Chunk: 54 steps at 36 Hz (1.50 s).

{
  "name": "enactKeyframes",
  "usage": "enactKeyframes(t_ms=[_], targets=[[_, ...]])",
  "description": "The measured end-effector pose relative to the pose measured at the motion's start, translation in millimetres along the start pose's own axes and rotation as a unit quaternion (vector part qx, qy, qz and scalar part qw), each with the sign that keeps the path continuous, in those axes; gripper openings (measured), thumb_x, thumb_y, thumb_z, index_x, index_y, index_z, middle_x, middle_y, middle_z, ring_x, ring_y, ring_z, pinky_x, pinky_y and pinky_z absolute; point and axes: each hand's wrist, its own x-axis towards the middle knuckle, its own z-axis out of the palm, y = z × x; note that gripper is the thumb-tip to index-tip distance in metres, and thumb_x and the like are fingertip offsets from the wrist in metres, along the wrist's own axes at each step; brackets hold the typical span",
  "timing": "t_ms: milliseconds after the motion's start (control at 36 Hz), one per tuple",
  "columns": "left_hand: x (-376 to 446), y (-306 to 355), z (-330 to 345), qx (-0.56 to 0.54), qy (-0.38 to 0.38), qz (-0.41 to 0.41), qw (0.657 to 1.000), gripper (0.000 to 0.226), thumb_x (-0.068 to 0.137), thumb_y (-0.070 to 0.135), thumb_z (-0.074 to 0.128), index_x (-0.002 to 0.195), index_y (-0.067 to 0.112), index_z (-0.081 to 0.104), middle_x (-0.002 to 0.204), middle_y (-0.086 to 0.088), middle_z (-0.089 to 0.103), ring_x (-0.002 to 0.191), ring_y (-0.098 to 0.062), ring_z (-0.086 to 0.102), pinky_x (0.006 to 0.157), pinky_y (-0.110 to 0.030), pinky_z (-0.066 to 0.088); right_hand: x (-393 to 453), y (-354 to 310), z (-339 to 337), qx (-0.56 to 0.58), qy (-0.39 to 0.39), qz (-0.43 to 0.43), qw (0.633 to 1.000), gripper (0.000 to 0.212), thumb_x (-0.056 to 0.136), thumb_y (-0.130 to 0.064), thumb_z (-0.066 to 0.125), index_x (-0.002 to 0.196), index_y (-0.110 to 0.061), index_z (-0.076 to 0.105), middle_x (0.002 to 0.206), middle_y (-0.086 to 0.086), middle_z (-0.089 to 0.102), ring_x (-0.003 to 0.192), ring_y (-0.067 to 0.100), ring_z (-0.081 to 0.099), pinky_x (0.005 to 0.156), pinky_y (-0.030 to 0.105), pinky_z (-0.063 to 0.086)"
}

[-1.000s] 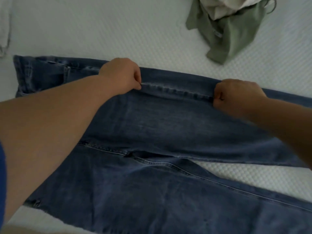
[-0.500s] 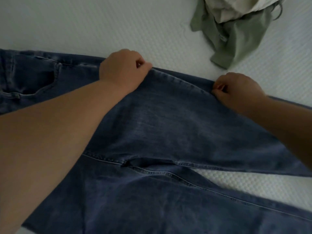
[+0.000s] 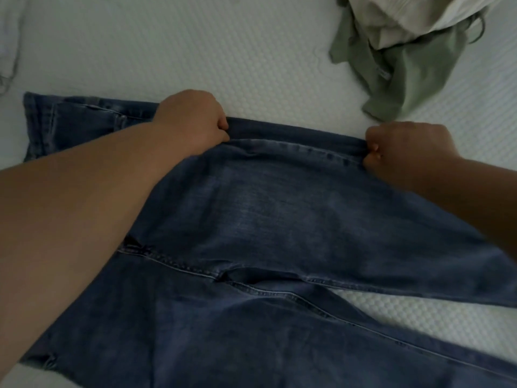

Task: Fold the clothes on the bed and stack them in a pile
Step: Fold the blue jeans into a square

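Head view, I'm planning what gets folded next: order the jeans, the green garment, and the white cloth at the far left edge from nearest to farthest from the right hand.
1. jeans: gripped by the right hand.
2. green garment: just beyond, upper right.
3. white cloth: far left edge.

place: home bedroom | evidence: white quilted mattress (image 3: 223,51), jeans (image 3: 279,219), crumpled green garment (image 3: 414,71) on it

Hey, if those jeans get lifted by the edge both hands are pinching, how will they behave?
Probably floppy: the jeans already buckle into soft ridges between the left hand and right hand. Likely heavy for cloth, since the denim looks thick with stout seams, so the legs would drag. On the textured bed they would likely bunch rather than slide.
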Motion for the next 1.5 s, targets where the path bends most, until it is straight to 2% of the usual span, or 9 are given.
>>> enactKeyframes(t_ms=[333,500,667,861,1056,1139,1222,1361,1500], targets=[[-17,-31,1,0.002,0.041,0.044,0.998,0.018,0.083,0.026,0.065,0.097,0.016,0.071,0.102,-0.008,0.062,0.087,-0.018,0.051,0.071,-0.031,0.039,4,-9,2,-0.074,-0.029,0.020,0.997,0.016,0.089,-0.034,0.038,0.081,-0.022,0.045,0.067,-0.004,0.038,0.055,0.013,0.033,0.050,0.028,0.018],[-19,-31,0,-0.073,0.101,0.026,0.992,0.007,0.088,0.027,0.052,0.091,0.021,0.054,0.093,-0.002,0.061,0.081,-0.017,0.051,0.071,-0.033,0.040,5,-25,-5,0.070,0.003,-0.030,0.997,0.029,0.087,-0.037,0.043,0.110,-0.027,0.058,0.106,0.001,0.060,0.096,0.024,0.056,0.068,0.031,0.035],[-18,-28,-9,-0.122,0.138,0.049,0.982,0.005,0.092,0.022,0.050,0.094,0.018,0.049,0.079,0.002,0.054,0.069,-0.014,0.047,0.068,-0.028,0.033,26,-56,-8,0.111,0.019,-0.040,0.993,0.029,0.092,-0.040,0.046,0.112,-0.023,0.059,0.108,0.002,0.058,0.101,0.023,0.054,0.073,0.034,0.043],[-8,-33,-11,-0.184,0.064,0.032,0.980,0.028,0.080,0.015,0.065,0.103,0.028,0.055,0.081,0.012,0.049,0.068,-0.001,0.044,0.059,-0.013,0.032,37,-59,-11,0.027,0.021,-0.088,0.996,0.019,0.090,-0.032,0.040,0.092,-0.020,0.055,0.085,-0.001,0.051,0.075,0.020,0.049,0.053,0.028,0.026],[4,-30,-15,-0.160,-0.043,0.012,0.986,0.037,0.070,0.050,0.074,0.100,0.034,0.060,0.092,0.014,0.051,0.082,-0.004,0.048,0.072,-0.022,0.035,45,-48,-26,0.032,0.027,-0.112,0.993,0.012,0.086,-0.029,0.042,0.089,-0.020,0.050,0.087,-0.001,0.046,0.078,0.024,0.047,0.060,0.031,0.033],[10,-29,-15,-0.155,0.008,0.004,0.988,0.030,0.075,0.051,0.069,0.092,0.027,0.065,0.082,0.016,0.052,0.073,-0.001,0.047,0.061,-0.019,0.035,52,-40,-29,0.076,0.072,-0.067,0.992,0.013,0.086,-0.029,0.042,0.087,-0.016,0.047,0.079,0.003,0.045,0.074,0.027,0.047,0.063,0.034,0.036],[17,-23,-10,-0.113,0.087,-0.033,0.989,0.023,0.077,0.044,0.070,0.087,0.026,0.061,0.097,0.003,0.057,0.090,-0.015,0.052,0.081,-0.033,0.041,59,-43,-20,0.075,0.057,-0.025,0.995,0.011,0.090,-0.026,0.041,0.086,-0.016,0.038,0.072,0.003,0.040,0.067,0.024,0.038,0.060,0.033,0.029],[4,-2,13,-0.019,0.279,-0.040,0.959,0.023,0.081,0.026,0.064,0.102,0.017,0.057,0.113,-0.008,0.052,0.110,-0.027,0.044,0.084,-0.031,0.023,59,-65,-5,0.117,0.115,0.054,0.985,0.025,0.088,-0.010,0.044,0.112,-0.007,0.050,0.110,0.018,0.052,0.101,0.036,0.047,0.076,0.042,0.035],[-42,8,51,-0.041,0.265,0.090,0.959,0.038,0.084,0.027,0.057,0.119,0.014,0.061,0.128,-0.013,0.055,0.125,-0.033,0.044,0.102,-0.046,0.027,18,-107,10,0.167,0.161,-0.114,0.966,0.048,0.090,-0.034,0.043,0.132,-0.010,0.049,0.139,0.016,0.044,0.132,0.034,0.035,0.108,0.046,0.024]])
